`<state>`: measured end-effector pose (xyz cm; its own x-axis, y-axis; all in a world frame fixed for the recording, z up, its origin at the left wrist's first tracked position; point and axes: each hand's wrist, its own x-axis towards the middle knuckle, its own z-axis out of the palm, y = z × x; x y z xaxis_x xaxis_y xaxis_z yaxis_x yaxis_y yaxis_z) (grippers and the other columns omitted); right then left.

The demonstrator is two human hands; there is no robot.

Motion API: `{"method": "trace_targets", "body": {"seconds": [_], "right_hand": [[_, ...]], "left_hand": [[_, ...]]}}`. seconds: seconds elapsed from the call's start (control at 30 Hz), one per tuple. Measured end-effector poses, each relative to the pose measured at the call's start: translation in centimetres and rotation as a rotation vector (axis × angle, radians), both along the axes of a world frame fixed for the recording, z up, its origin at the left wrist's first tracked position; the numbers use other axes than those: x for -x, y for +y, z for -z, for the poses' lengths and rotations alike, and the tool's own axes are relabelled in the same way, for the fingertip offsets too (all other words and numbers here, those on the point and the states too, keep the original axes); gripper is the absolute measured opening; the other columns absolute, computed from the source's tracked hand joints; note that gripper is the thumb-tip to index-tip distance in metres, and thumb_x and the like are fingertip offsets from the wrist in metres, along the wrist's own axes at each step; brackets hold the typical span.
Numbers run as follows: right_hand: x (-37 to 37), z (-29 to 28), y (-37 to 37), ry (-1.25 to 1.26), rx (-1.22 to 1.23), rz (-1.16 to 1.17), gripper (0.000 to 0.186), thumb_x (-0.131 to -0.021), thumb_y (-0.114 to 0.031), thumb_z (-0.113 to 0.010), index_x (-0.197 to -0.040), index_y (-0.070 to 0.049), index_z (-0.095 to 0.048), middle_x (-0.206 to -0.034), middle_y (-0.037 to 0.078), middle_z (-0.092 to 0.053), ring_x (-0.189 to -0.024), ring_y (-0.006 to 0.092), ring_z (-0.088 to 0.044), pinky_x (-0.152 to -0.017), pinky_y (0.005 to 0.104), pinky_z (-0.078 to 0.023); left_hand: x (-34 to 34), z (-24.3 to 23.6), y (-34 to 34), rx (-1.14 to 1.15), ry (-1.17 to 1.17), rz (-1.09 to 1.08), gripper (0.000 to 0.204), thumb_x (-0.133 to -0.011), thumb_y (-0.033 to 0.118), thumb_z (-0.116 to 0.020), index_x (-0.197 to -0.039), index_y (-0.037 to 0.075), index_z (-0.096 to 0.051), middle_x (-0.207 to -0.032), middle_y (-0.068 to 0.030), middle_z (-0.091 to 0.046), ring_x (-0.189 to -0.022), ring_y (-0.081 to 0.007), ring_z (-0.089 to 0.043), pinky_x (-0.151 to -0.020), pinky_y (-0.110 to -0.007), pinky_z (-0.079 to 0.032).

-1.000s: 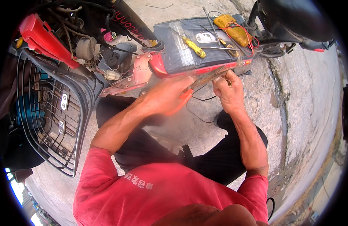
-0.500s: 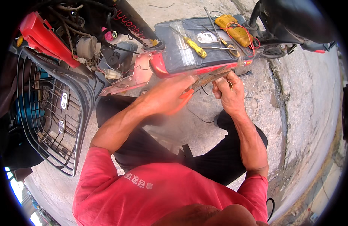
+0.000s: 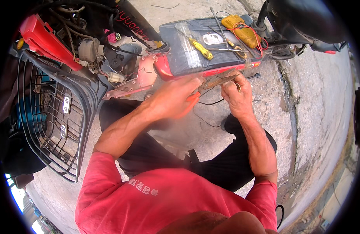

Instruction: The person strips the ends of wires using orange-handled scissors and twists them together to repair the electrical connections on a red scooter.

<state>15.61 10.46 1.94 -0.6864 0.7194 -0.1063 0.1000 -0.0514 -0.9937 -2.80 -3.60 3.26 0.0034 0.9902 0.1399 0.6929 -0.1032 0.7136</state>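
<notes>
My left hand [image 3: 175, 96] is closed round the orange handles of a pair of pliers [image 3: 221, 81]. The long brownish jaws point right and lie across the fingertips of my right hand [image 3: 238, 93]. My right hand is closed in a pinch and has a ring on one finger. What it pinches is hidden by the fingers and the jaws; a thin black cable [image 3: 213, 103] runs close beneath it. Both hands are just in front of the red-edged footboard [image 3: 174, 64] of a scooter.
On the footboard lie a yellow-handled screwdriver [image 3: 201, 48], other slim tools and a yellow multimeter [image 3: 242, 31] with red leads. A wire basket [image 3: 76, 136] stands at the left, beside exposed wiring and a red panel [image 3: 47, 39]. The black seat [image 3: 304, 19] overhangs at far right.
The plier jaws have shifted slightly and now show more over my right fingers. The black cable below has swung lower. Both hands stay in nearly the same place.
</notes>
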Motion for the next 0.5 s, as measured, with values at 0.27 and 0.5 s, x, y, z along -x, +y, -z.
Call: {"method": "trace_targets", "body": {"seconds": [0.27, 0.5], "right_hand": [[0.4, 0.27, -0.06, 0.032, -0.055, 0.013, 0.01, -0.09, -0.008, -0.053, -0.096, -0.004, -0.059, -0.067, -0.002, -0.05, -0.054, 0.0061, -0.042, -0.049, 0.0224, -0.035], [0.58, 0.04, -0.2, 0.025, -0.033, 0.034, 0.009, -0.09, -0.007, -0.053, -0.093, -0.003, -0.059, -0.067, -0.002, -0.051, -0.054, 0.006, -0.043, -0.049, 0.0226, -0.035]], "left_hand": [[0.0, 0.05, -0.04, -0.018, 0.05, -0.013, 0.041, -0.083, 0.005, -0.066, -0.122, -0.002, -0.054, -0.115, -0.0238, -0.062, -0.103, -0.0421, -0.063, -0.083, -0.047, -0.054], [-0.03, 0.08, -0.09, 0.002, 0.07, -0.037, 0.041, -0.084, 0.006, -0.065, -0.124, 0.0, -0.054, -0.11, -0.0219, -0.063, -0.099, -0.041, -0.064, -0.079, -0.047, -0.054]]}}
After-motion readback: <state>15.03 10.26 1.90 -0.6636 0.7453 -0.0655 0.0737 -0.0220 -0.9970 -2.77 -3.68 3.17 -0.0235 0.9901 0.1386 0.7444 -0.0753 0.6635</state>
